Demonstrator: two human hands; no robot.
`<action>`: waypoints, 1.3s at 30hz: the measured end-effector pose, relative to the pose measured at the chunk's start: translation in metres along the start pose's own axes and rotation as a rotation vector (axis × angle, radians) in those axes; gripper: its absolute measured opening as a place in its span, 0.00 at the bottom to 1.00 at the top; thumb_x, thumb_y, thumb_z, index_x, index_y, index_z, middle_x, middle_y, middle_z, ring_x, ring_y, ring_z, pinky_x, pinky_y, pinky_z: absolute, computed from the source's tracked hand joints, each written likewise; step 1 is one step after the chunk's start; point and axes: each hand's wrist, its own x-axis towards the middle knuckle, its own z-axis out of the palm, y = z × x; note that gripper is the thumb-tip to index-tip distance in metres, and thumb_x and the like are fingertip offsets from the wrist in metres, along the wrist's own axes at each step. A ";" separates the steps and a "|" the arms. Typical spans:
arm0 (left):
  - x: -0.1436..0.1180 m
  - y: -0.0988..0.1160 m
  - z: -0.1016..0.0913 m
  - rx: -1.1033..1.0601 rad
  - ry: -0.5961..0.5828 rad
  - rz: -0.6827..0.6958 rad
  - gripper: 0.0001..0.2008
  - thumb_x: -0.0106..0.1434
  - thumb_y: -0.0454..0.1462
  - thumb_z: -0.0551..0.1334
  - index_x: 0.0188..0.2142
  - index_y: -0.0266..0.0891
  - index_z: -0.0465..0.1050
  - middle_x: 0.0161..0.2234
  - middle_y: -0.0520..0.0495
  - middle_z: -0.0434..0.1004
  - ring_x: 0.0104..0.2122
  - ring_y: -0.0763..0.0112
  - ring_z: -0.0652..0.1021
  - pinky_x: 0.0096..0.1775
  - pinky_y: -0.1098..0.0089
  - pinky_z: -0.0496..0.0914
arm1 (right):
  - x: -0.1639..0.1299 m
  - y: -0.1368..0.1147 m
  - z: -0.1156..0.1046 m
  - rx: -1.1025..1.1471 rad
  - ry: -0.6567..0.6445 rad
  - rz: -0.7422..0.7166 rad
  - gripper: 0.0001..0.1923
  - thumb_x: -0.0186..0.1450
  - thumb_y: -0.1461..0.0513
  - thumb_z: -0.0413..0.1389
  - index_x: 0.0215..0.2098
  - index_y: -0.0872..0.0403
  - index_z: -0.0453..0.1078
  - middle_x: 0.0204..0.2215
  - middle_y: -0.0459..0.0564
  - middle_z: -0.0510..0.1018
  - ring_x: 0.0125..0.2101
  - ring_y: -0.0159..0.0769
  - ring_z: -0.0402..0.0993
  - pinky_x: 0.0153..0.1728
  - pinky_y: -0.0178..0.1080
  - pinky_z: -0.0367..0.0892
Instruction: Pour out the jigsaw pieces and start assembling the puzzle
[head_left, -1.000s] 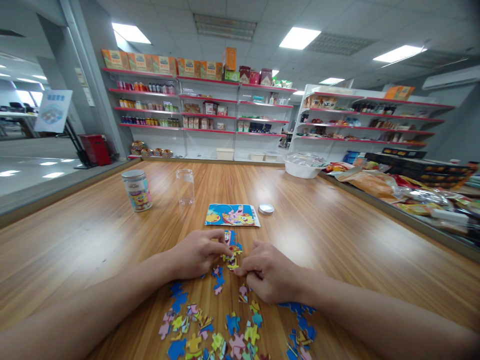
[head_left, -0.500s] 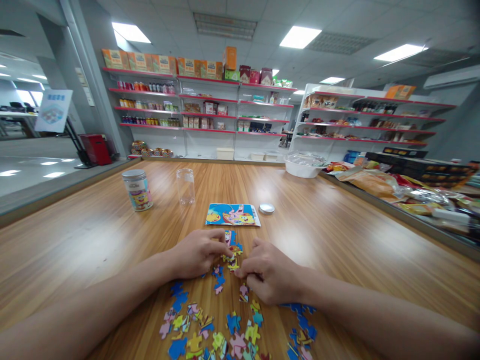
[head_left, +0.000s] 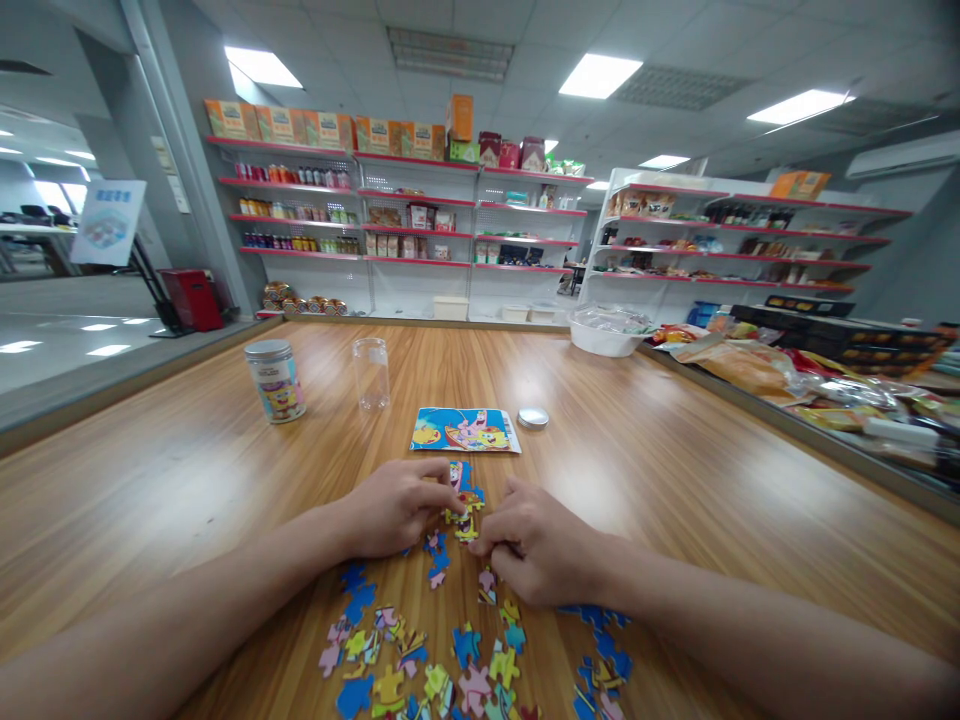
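A small cluster of joined jigsaw pieces (head_left: pixel 469 497) lies on the table between my hands, showing blue, pink and yellow cartoon parts. My left hand (head_left: pixel 397 507) is closed over its left side, with the index fingertip pressed on the pieces. At its lower right edge, my right hand (head_left: pixel 534 540) is curled, thumb and fingers together on a yellow piece that they mostly hide. Just below the hands lie a blue and pink joined strip (head_left: pixel 436 558) and a small pink piece (head_left: pixel 487 582). Many loose jigsaw pieces (head_left: pixel 390 688) spread nearer to me.
Beyond the cluster lies a cartoon picture card (head_left: pixel 465 430), with a round metal lid (head_left: pixel 533 417) to its right. A printed can (head_left: pixel 274 382) and a clear plastic jar (head_left: pixel 372 374) stand at left. A white bowl (head_left: pixel 606 335) and snack packets (head_left: pixel 810 370) are at right.
Almost nothing differs. My right hand has shifted very slightly; my left hand and the jigsaw cluster look the same.
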 end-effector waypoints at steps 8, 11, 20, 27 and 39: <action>-0.002 -0.004 0.002 -0.001 -0.013 0.029 0.14 0.65 0.29 0.57 0.43 0.41 0.80 0.38 0.45 0.76 0.38 0.69 0.78 0.42 0.71 0.74 | -0.001 0.002 0.002 -0.032 0.019 0.056 0.13 0.55 0.72 0.52 0.27 0.54 0.76 0.22 0.43 0.81 0.21 0.30 0.74 0.39 0.38 0.66; -0.002 -0.003 0.001 0.010 -0.021 0.046 0.15 0.65 0.29 0.57 0.44 0.42 0.80 0.39 0.45 0.76 0.39 0.69 0.78 0.43 0.70 0.74 | -0.001 0.002 0.002 -0.014 0.022 0.078 0.14 0.55 0.72 0.52 0.28 0.53 0.77 0.22 0.43 0.81 0.22 0.30 0.74 0.37 0.36 0.67; -0.002 0.000 -0.002 -0.038 -0.035 0.113 0.19 0.61 0.25 0.55 0.44 0.41 0.80 0.39 0.45 0.77 0.38 0.68 0.79 0.41 0.70 0.74 | -0.002 0.001 0.001 0.007 0.043 0.106 0.15 0.55 0.72 0.52 0.30 0.53 0.79 0.24 0.44 0.82 0.23 0.32 0.75 0.32 0.34 0.67; -0.003 -0.001 -0.001 -0.059 -0.026 0.147 0.22 0.57 0.23 0.55 0.42 0.42 0.80 0.38 0.46 0.77 0.35 0.70 0.79 0.37 0.73 0.72 | -0.003 0.004 0.002 0.018 0.026 0.107 0.15 0.55 0.73 0.52 0.31 0.53 0.79 0.25 0.45 0.83 0.25 0.32 0.77 0.35 0.34 0.68; -0.001 0.000 -0.001 -0.120 0.017 0.150 0.21 0.57 0.22 0.54 0.39 0.39 0.82 0.35 0.46 0.77 0.33 0.71 0.78 0.35 0.74 0.71 | -0.001 0.002 -0.006 0.205 -0.081 0.167 0.11 0.53 0.71 0.54 0.30 0.57 0.78 0.16 0.42 0.73 0.15 0.24 0.59 0.19 0.29 0.56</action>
